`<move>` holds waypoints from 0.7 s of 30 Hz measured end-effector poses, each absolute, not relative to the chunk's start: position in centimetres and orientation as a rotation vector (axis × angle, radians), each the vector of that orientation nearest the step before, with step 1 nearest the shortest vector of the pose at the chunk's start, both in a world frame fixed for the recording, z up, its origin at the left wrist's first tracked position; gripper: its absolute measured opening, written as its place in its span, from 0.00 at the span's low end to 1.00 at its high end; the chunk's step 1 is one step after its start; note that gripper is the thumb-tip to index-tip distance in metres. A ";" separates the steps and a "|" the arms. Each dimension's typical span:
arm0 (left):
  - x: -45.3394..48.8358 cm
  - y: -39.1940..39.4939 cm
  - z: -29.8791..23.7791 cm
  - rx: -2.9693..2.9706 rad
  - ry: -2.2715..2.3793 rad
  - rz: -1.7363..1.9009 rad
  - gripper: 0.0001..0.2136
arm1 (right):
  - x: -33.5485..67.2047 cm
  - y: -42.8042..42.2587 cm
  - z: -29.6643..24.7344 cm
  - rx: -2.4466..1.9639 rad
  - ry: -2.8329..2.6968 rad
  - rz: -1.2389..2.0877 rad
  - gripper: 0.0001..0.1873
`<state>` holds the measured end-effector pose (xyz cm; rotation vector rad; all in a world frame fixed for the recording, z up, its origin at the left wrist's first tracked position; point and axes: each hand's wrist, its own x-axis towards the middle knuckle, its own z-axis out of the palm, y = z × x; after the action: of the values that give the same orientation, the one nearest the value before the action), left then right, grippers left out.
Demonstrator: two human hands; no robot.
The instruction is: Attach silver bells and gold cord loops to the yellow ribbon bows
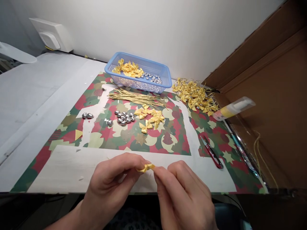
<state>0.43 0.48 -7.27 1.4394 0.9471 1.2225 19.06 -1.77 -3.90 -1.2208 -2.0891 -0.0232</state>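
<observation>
Between my two hands, over the front edge of the table, is a small yellow ribbon bow (146,167). My left hand (117,179) pinches its left side with thumb and forefinger. At its right end, the fingertips of my right hand (184,191) are closed on it too. Beyond my hands lie several loose yellow bows (155,117) and a cluster of silver beads (123,118). A bundle of gold twist ties (136,97) stretches behind them. Whether a bead or tie is also in my fingers is hidden.
A blue basket (141,84) with bows and silver beads stands against the wall. Right of it is a pile of bows with ties (195,95). A glue bottle (232,108) and red thread snips (212,152) lie at the right, near a cardboard box (268,83).
</observation>
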 end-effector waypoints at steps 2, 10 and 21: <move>0.2 0.5 -7.2 1.468 0.909 1.230 0.19 | 19.0 -1.8 -3.8 -1.222 -2.084 0.011 0.14; 0.1 0.7 -7.1 1.542 0.814 1.265 0.17 | 18.7 -2.1 -3.8 -1.235 -1.975 0.198 0.15; 0.1 0.8 -7.1 1.563 0.727 1.295 0.15 | 18.7 -2.3 -4.3 -1.264 -1.890 0.330 0.20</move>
<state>0.06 0.85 -7.09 1.5634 0.7271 1.2948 18.73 -2.33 -4.29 -1.2636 -1.8898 0.3296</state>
